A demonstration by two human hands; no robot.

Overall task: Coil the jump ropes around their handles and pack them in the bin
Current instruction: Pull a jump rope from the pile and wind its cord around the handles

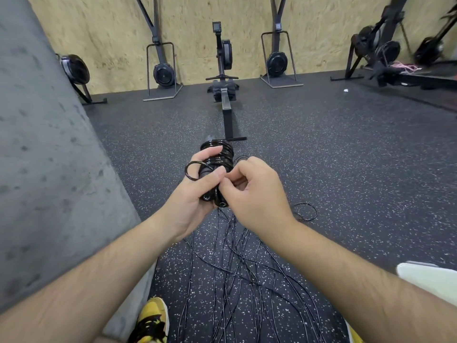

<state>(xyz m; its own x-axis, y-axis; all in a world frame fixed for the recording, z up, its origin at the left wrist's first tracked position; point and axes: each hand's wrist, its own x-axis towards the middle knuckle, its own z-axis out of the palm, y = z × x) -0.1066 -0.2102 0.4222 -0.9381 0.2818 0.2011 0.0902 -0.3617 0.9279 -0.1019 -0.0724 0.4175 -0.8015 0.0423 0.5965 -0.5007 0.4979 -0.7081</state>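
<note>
Over the speckled rubber floor (346, 157), in the middle of the view, the left hand (193, 196) holds a pair of black handles (207, 197) side by side, their open ends toward the camera; its grip is closed round them, thumb laid across the top and fingers curled up from beneath; a black jump rope (223, 159) is wound round the far part of the handles in thick glossy turns, and one small loop (191, 170) springs out past the left fingers. The right hand (257, 194) sits just beside the left, touching it at the thumb; its grip is narrow, thumb and forefinger pinched on a strand of the jump rope next to the handles, the other fingers curled in. Below both wrists a tangle of loose ropes (237, 263) lies spread on the floor, running down between the forearms; a separate thin ring of rope (305, 211) lies on the floor just right of the right wrist. A grey concrete pillar (49, 169) fills the left side, close to the left arm; a yellow and black shoe (152, 320) shows at its foot; something white (430, 280) at the right edge is too cropped to tell. Straight ahead a rowing machine (223, 60) points its rail at the hands, its rear foot just beyond the wound rope; further machines stand along the chipboard wall (99, 33).
</note>
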